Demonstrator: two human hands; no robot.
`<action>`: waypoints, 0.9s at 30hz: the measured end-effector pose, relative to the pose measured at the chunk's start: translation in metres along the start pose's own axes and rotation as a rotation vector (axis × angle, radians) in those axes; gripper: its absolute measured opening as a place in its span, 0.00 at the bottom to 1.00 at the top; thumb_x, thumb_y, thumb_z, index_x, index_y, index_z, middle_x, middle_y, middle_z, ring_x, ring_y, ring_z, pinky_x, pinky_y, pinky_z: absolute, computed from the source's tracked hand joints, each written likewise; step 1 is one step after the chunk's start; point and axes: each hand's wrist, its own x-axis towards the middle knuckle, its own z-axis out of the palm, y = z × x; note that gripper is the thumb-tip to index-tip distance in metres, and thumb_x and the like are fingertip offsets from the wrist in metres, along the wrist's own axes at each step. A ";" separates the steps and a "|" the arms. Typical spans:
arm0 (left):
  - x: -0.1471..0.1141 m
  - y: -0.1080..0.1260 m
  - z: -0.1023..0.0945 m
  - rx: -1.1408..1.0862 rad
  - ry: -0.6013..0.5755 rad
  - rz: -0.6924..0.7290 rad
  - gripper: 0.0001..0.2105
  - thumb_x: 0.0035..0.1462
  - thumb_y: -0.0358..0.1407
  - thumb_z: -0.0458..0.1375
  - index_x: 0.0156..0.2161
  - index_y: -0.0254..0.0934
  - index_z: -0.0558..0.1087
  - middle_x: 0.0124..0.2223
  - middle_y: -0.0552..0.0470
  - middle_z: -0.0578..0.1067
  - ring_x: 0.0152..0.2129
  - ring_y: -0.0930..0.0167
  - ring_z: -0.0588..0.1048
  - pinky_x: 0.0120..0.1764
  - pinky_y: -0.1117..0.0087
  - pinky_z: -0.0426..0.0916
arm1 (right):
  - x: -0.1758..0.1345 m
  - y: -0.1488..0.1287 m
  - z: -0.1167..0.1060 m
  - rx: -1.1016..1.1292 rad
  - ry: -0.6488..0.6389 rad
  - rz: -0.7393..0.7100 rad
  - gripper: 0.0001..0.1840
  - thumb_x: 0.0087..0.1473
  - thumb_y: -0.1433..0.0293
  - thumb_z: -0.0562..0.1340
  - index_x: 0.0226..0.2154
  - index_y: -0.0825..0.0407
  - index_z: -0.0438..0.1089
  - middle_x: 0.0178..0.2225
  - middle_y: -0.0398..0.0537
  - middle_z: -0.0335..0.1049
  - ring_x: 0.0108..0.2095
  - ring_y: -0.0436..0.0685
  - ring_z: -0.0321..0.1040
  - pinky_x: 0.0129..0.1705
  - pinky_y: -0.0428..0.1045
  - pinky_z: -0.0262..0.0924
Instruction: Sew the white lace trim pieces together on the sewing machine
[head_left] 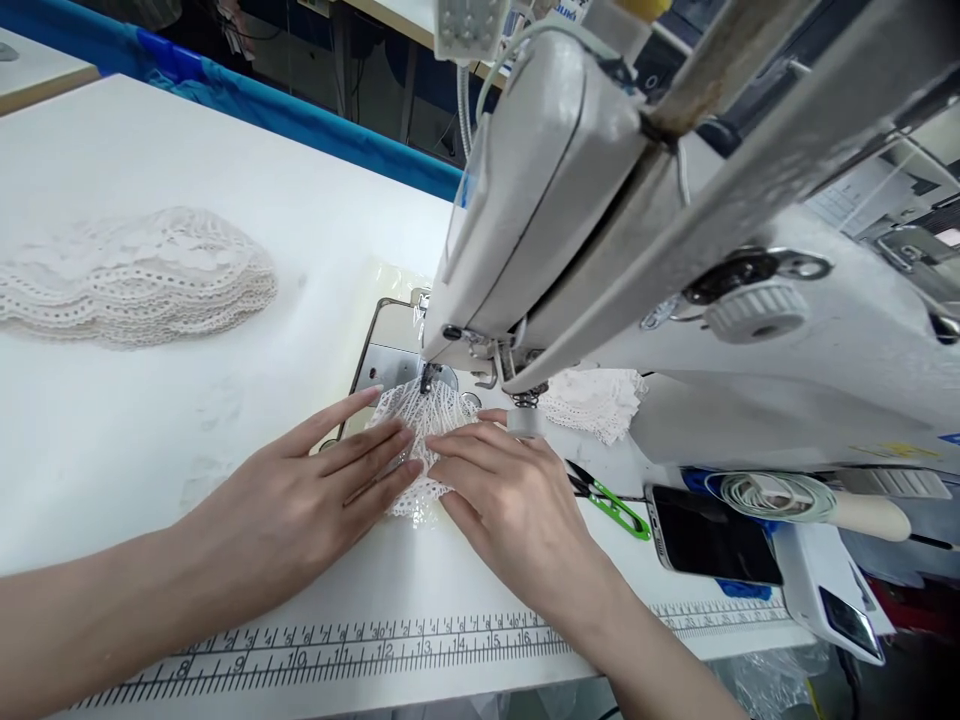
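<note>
A piece of white eyelet lace (420, 405) lies gathered in folds under the presser foot (427, 378) of a sewing machine (540, 170). My left hand (315, 490) rests on its left side, with fingers stretched out and a little apart. From the right, my right hand (510, 490) lies on the same lace, its fingers extended and slightly bent, its thumb nearer the table edge. The two hands' fingertips almost meet below the foot. Part of the lace is hidden beneath the fingers.
A stack of lace pieces (142, 275) lies at the left. More lace (592, 400) sits behind the needle area. Green thread snips (619, 512), a phone (712, 535) and a white device (829, 590) are on the right. A ruler tape (375, 645) runs along the front edge.
</note>
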 end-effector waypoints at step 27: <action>0.022 -0.029 0.009 0.048 0.005 -0.046 0.18 0.76 0.34 0.46 0.57 0.40 0.78 0.56 0.49 0.82 0.56 0.67 0.79 0.76 0.51 0.44 | 0.010 0.017 0.030 -0.180 0.123 0.021 0.18 0.63 0.83 0.58 0.43 0.52 0.81 0.41 0.49 0.85 0.44 0.57 0.79 0.57 0.54 0.68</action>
